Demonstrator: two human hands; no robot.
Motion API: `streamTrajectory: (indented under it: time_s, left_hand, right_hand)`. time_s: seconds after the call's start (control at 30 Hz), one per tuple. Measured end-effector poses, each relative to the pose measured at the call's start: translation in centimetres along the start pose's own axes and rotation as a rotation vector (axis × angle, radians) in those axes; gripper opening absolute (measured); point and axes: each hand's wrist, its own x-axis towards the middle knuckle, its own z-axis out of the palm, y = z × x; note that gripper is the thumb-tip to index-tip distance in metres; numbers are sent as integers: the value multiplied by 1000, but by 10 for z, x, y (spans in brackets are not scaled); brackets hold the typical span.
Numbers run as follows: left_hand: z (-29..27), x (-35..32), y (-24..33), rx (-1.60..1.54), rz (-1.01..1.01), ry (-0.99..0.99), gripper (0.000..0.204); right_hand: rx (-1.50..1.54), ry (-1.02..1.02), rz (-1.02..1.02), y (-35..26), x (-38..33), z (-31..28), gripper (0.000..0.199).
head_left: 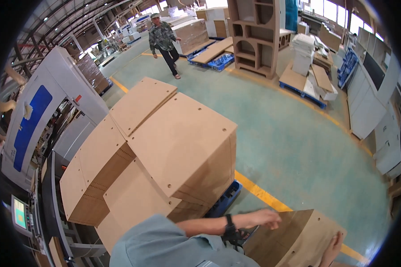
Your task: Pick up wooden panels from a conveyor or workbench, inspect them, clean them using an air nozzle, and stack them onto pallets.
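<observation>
My left hand (266, 218), with a dark watch (230, 229) on its wrist, reaches across at the lower middle. Its fingers are loosely bent and apart, with nothing visible in them, close to the shaded face of a brown wooden panel (321, 236). That panel has small round holes near its edges. My right hand (333, 250) grips its right edge, fingers bent along the rim. To the left stand stacks of similar wooden panels (182, 138), with holes at their corners; the nearest stack rests on a blue pallet (227, 198).
A large white and blue machine (35, 111) stands at the left, with a lit screen (20, 212) below. A person (164, 42) walks on the green floor ahead. Beyond are a tall brown shelf unit (255, 35), loaded pallets (303, 86) and white cabinets (370, 102). Yellow lines (263, 193) cross the floor.
</observation>
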Motion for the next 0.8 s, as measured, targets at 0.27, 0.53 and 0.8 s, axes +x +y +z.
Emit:
streamTrajectory:
  time_s: [0.27,0.53,0.8]
  left_hand:
    - [-39,-149,-26,671,189,203,16]
    - [-20,-263,-39,759,428,391,15]
    - [1,-347,-88,407,294,589,18]
  right_hand:
    - [151,-687,-249,-289,-109,101,40]
    - [16,-892,-695,-339,-165,199,35]
    - [-99,-1213,-1045,-371,-207,258,31]
